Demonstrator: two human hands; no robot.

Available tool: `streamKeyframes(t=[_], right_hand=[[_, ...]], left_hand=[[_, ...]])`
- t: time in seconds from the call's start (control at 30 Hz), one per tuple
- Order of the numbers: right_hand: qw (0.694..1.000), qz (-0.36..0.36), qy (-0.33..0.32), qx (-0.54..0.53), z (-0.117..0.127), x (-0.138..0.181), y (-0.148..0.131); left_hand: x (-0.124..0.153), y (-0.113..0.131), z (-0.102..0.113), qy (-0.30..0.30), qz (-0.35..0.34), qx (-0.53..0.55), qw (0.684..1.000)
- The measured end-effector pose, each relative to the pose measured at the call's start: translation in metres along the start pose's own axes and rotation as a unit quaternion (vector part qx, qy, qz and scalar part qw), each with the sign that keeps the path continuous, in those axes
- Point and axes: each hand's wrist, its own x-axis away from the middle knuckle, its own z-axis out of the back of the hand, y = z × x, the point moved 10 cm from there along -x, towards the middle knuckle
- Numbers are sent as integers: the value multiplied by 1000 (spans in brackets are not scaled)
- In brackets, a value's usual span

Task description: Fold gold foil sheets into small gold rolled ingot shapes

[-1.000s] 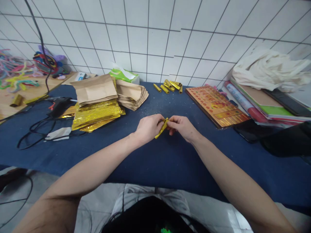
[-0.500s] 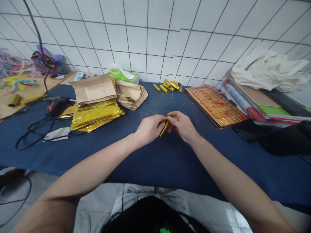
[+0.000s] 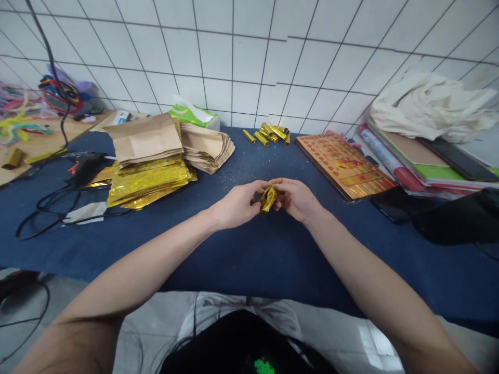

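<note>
A small piece of gold foil paper (image 3: 268, 199) is held between both hands above the middle of the blue table. My left hand (image 3: 240, 204) grips its left side with bent fingers. On the other side, the fingers of my right hand (image 3: 295, 198) close on its right edge. The paper stands partly opened out, with a hollow facing me; fingers hide some of its edges. Beyond the hands, near the wall, lies a small pile of rolled gold paper tubes (image 3: 271, 133).
To the left are a stack of gold sheets (image 3: 150, 182), brown paper (image 3: 144, 137), a glue gun (image 3: 86, 167) and its looped cable. An orange-gold patterned pack (image 3: 343, 163) lies right. Farther right are stacked folders under a white cloth bag (image 3: 429, 106).
The gold paper was a narrow roll slanting down between the hands; now it is wider and opened. Both hands stay at nearly the same place. The view has shifted slightly.
</note>
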Motion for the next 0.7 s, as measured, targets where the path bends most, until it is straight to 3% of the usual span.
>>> streamKeyframes(t=[0.2, 0.4, 0.53, 0.7], right_hand=[[1000, -2, -19, -5, -3, 1, 0], [1000, 10, -3, -7, -2, 1, -1], [998, 62, 17, 2, 0, 2, -7], [997, 66, 24, 10, 0, 1, -4]], left_hand=[[3, 13, -3, -1, -50, -109, 993], [2, 10, 0, 7, -18, -73, 997], [2, 5, 5, 37, 10, -58, 998], [1, 3, 1, 47, -6, -73, 996]])
